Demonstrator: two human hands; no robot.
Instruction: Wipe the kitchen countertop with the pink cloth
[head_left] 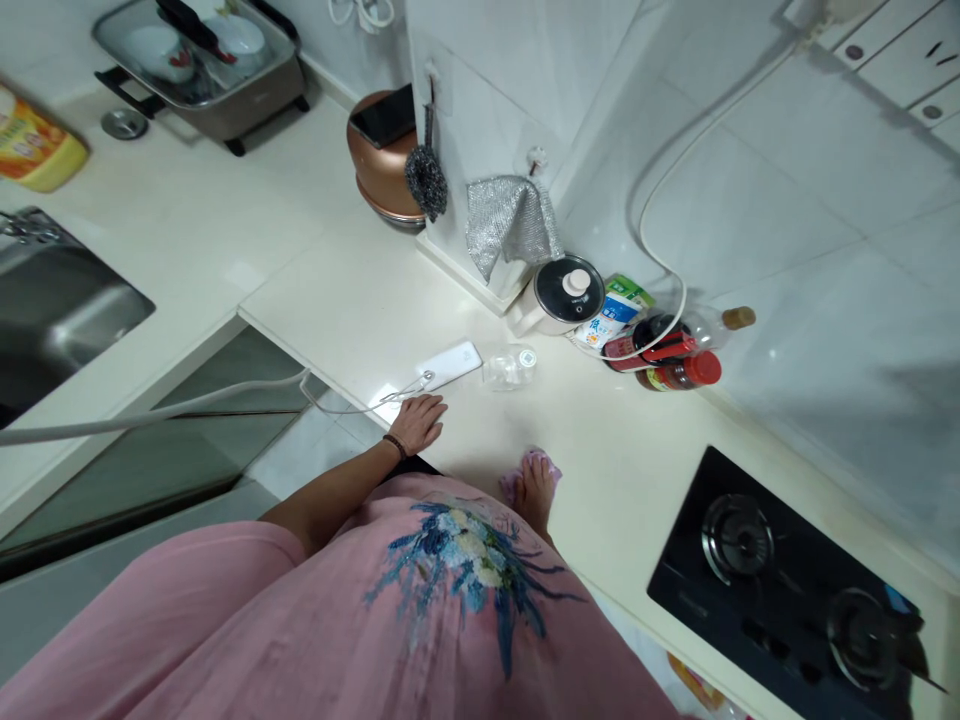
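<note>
My left hand (418, 421) lies flat on the cream counter (600, 450) near its front edge, fingers stretched out, holding nothing. Just beyond it lie a white power bank (448, 364) and its thin cable (360, 405). My right hand (534, 488) presses down on a pink cloth (541, 464) on the counter, fingers closed over it. A clear glass jar (510, 368) lies on its side a little past both hands.
A small white pot with a black lid (564, 294), sauce bottles (667, 355) and a carton stand by the tiled wall. A black gas hob (787, 590) is at the right, a steel sink (60, 300) at the left, a copper-coloured cooker (382, 160) behind.
</note>
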